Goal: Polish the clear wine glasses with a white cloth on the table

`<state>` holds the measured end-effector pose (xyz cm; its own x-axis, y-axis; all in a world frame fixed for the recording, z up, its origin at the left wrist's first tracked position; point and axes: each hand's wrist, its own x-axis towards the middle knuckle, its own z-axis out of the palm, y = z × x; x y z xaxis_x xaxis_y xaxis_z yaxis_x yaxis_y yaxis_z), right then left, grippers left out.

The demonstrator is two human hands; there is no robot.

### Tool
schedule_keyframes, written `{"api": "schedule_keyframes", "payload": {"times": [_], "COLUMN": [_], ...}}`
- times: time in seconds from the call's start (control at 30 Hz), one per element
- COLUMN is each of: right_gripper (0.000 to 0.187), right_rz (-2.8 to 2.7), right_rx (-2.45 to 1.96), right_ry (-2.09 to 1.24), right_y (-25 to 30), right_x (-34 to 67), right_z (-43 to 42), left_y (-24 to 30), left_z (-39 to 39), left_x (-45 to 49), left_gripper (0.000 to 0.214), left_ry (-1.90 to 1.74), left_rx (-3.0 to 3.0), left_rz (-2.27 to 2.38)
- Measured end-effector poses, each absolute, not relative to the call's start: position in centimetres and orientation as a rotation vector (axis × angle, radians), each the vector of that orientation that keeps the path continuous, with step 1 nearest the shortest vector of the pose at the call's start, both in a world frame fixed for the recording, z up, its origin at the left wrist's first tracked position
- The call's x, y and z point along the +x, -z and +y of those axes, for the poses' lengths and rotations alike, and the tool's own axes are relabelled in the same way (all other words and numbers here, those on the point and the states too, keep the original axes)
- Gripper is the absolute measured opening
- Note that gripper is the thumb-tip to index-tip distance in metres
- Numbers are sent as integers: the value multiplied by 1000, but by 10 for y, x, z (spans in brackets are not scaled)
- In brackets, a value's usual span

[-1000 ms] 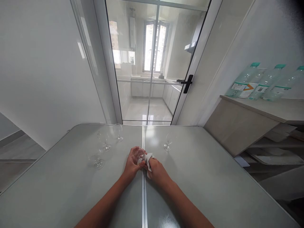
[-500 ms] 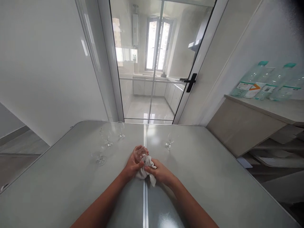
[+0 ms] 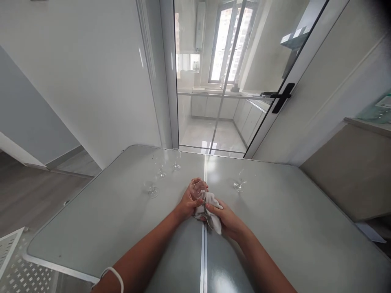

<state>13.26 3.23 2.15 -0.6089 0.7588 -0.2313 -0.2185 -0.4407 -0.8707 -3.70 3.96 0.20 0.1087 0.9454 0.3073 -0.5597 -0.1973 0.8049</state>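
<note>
My left hand [image 3: 189,200] is wrapped around a clear wine glass [image 3: 198,188], held above the middle seam of the grey table [image 3: 106,219]. My right hand [image 3: 226,217] pinches a white cloth [image 3: 210,209] against the lower part of that glass. Three more clear glasses stand on the table's far left: one [image 3: 152,189] nearest me, one [image 3: 161,171] behind it and one [image 3: 176,159] by the far edge. A single glass [image 3: 240,182] stands to the right of my hands.
A glass sliding door [image 3: 226,77] with a black handle [image 3: 281,97] lies beyond the table's far edge. A wooden shelf unit [image 3: 351,171] stands at the right. A white perforated panel [image 3: 12,264] shows at the lower left.
The camera has swung left, so the scene shifts right in view. The cloth now hangs lower from my right hand below the glass. The standing glasses have not moved on the table.
</note>
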Motion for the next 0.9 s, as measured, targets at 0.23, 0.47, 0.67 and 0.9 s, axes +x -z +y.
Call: {"api": "schedule_keyframes", "payload": {"times": [0.23, 0.47, 0.67, 0.9], "right_gripper": [31, 41, 40, 40], "right_rz": [-1287, -1503, -988, -931], "right_rx": [-1008, -1280, -1185, -939], "right_ry": [-1894, -1206, -1391, -1789], "right_y": [-21, -12, -15, -7], "right_x": [132, 147, 151, 131], "right_z": [32, 49, 52, 42], "left_y": [-1, -3, -7, -6], "left_z": [41, 41, 44, 39], "left_x": [-36, -38, -43, -38], "left_gripper": [71, 70, 66, 67], "left_ry": [-1436, -1525, -1651, -1525], "left_rx": [1144, 1084, 1011, 1141], "left_rz": [476, 492, 560, 525]}}
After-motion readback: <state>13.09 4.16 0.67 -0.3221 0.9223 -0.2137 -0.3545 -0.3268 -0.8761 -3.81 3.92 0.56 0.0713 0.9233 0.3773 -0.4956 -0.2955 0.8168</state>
